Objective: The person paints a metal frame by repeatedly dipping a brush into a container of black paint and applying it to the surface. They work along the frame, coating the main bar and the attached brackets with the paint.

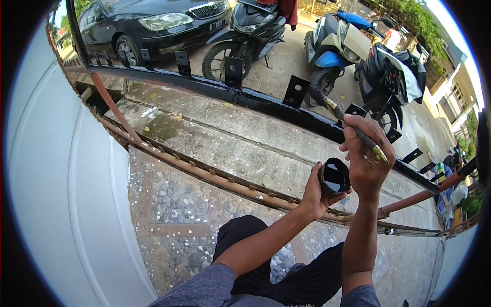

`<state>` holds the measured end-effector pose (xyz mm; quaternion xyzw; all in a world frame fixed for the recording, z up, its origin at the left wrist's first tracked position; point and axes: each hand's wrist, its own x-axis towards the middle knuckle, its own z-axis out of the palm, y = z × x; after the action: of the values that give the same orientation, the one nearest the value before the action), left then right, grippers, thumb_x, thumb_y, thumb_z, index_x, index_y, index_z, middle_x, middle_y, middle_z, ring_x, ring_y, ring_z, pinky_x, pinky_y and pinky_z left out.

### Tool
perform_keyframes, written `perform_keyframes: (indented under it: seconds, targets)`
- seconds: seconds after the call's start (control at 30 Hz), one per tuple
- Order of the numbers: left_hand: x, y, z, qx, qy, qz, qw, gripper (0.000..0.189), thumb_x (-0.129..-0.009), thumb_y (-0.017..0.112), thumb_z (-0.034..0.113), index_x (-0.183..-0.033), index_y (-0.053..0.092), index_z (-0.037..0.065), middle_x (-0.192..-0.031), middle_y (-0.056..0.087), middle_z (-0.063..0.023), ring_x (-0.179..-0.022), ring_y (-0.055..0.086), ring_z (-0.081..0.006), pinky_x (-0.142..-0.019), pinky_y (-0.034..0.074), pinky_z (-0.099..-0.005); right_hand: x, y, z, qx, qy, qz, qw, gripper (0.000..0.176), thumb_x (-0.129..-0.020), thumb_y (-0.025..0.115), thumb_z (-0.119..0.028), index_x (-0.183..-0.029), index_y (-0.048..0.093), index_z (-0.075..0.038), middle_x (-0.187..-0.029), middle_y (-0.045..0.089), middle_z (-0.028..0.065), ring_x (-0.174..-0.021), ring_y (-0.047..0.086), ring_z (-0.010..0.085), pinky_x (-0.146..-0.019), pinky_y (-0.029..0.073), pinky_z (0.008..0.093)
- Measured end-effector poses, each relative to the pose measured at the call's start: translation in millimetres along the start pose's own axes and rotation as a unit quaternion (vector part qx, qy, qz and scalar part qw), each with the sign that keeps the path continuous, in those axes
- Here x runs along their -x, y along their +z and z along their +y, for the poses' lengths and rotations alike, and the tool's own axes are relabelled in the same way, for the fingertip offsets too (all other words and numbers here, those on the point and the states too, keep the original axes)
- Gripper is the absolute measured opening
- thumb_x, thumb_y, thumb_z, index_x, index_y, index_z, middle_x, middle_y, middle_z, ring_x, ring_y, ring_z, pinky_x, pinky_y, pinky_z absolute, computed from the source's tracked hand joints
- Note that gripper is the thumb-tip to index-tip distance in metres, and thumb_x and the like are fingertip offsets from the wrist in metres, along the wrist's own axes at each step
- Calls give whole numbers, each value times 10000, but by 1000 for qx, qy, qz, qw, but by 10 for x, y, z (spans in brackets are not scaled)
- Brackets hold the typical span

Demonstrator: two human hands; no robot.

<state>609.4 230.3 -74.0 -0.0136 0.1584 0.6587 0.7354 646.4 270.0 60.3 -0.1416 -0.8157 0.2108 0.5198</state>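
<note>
My left hand [318, 197] is wrapped round a small cup [335, 175] of glossy black paint, its open top facing me. Just right of it and higher, my right hand [367, 153] grips a paintbrush [335, 108]. The brush slants up to the left, its dark bristles beside an upright metal tab [296, 91] with a hole. Wet black paint shines on the long metal rail [204, 87] that carries several such tabs. My right hand hides part of the rail.
Beyond the rail stand a black car [163, 25] and several motorcycles, one with blue panels [330, 59]. A brown lower rail [230, 185] curves before me, joined by a reddish strut [115, 107]. White panel [76, 169] on the left; paint-spotted paving [179, 204] below.
</note>
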Motion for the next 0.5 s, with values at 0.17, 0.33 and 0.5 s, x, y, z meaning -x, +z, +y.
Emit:
perform_keyframes:
  seconds: [0.17, 0.33, 0.5]
  targets:
    - [-41, -86, 5, 4, -4, -14, 1000, 608, -1012, 279, 565, -1206, 571, 69, -1035, 689, -137, -881, 723, -300, -686, 644, -327, -71, 26, -55, -25, 11, -53, 998, 188, -926, 648, -28, -1107, 690, 1, -935, 681, 100, -626, 619, 95, -480, 433, 192]
    - [-24, -96, 45, 10, -9, -22, 1000, 600, -1006, 302, 562, -1207, 570, 65, -1035, 690, -129, -881, 723, -297, -682, 644, -324, -157, -10, -13, -5, 11, -100, 995, 181, -889, 671, 5, -1068, 704, 8, -926, 680, 96, -639, 620, 99, -495, 449, 204]
    - [-11, -104, 65, 10, -15, -35, 999, 610, -1000, 312, 570, -1211, 573, 60, -1044, 690, -131, -877, 725, -292, -662, 643, -312, -203, -104, -94, 7, 56, -91, 994, 178, -854, 691, 47, -1026, 718, 9, -906, 689, 106, -675, 621, 106, -550, 498, 228]
